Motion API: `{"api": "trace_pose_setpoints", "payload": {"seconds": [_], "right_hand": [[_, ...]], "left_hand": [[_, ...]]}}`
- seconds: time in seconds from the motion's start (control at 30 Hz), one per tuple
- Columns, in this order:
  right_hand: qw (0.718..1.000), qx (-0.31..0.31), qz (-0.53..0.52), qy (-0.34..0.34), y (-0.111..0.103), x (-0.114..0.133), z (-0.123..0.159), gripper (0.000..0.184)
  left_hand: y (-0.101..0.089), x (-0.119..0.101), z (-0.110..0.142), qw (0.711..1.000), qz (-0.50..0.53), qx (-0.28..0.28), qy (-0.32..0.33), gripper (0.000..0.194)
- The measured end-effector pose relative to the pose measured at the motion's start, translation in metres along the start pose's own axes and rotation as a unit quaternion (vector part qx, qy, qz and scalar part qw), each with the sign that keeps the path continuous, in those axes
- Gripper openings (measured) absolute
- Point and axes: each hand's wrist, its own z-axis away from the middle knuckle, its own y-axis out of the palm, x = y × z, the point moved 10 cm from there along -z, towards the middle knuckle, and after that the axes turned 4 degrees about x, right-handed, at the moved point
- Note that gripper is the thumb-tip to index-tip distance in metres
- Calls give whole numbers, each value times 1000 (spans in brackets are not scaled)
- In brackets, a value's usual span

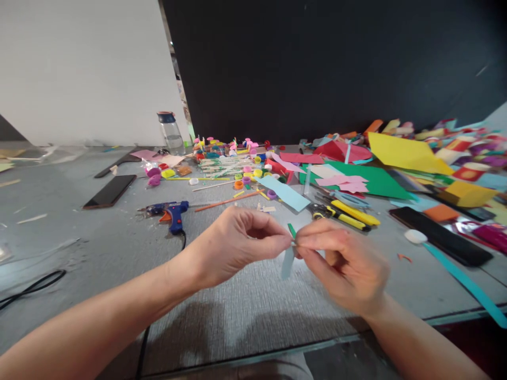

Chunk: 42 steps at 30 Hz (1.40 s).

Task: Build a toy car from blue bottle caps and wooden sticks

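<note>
My left hand (249,237) and my right hand (343,261) meet above the front of the table, fingertips nearly touching. Both pinch a small piece of paper between thumb and fingers. Its green end (292,230) sticks up between the fingertips, and a pale blue paper strip (288,264) hangs below them. My fingers hide the middle, so I cannot tell how green and blue are joined. Behind my hands lies a light blue paper sheet (285,193). Yellow-and-black pliers (343,215) rest just beyond my right hand.
A blue hot glue gun (174,214) lies at left, near a dark phone (111,191). Bottle caps and sticks pile up behind, beside a water bottle (170,129). Coloured paper, including a yellow sheet (407,153), heaps at right. Another black phone (439,235) lies near a turquoise strip (465,282).
</note>
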Motion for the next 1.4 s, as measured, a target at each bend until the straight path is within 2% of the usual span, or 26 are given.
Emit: {"api": "trace_pose_setpoints", "payload": {"seconds": [0.13, 0.27, 0.37, 0.5, 0.73, 0.97, 1.4], "right_hand": [[999, 12, -34, 20, 0, -2, -2, 24], [981, 42, -130, 135, 5, -25, -2, 10], [964, 67, -151, 207, 11, -37, 1, 19], [954, 84, -146, 247, 14, -43, 5, 23], [947, 88, -161, 263, 15, -48, 7, 20], [935, 77, -255, 236, 16, -44, 2, 18], [927, 77, -270, 248, 19, -49, 2, 20]], "left_hand": [[-2, 2, 0, 1000, -8, -14, 4, 11], [-4, 5, 4, 1000, 1, -28, 8, 9], [-7, 7, 5, 999, -4, -45, 11, 7], [-6, 6, 3, 998, -35, -52, 23, 8], [-7, 1, 4, 995, -64, -53, 50, 9], [-9, -3, 6, 996, -50, -63, 44, 9], [-9, -2, 4, 995, -57, -67, 49, 8]]}}
